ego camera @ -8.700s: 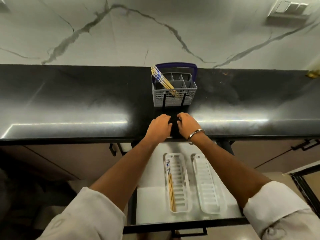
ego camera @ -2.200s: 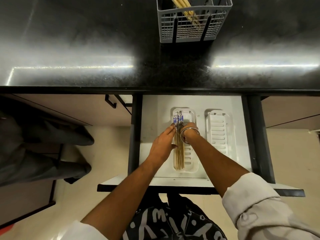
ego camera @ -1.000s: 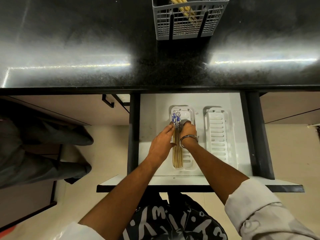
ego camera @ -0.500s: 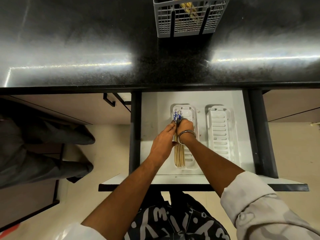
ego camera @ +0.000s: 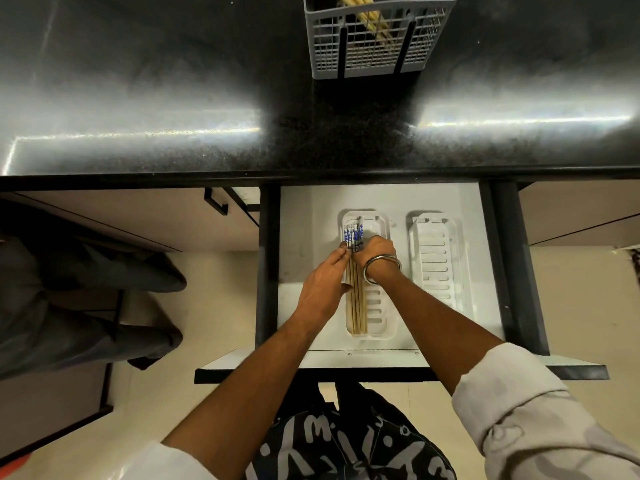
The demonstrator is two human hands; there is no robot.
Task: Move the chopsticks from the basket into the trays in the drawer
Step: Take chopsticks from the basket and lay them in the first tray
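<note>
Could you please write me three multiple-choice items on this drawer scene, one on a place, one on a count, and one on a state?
1. Where do the placed chopsticks lie?
A. in the left tray
B. in the right tray
C. on the counter

2. How many trays are in the drawer?
A. one
B. two
C. three

3. What state is the basket in?
A. tipped over
B. upright with chopsticks inside
C. upright and empty

Answers:
1. A, the bundle lies lengthwise in the left tray, with the left hand and right hand at its blue-patterned ends.
2. B, the left tray and the right tray sit side by side.
3. B, it stands on the counter with pale sticks showing through its grid.
</note>
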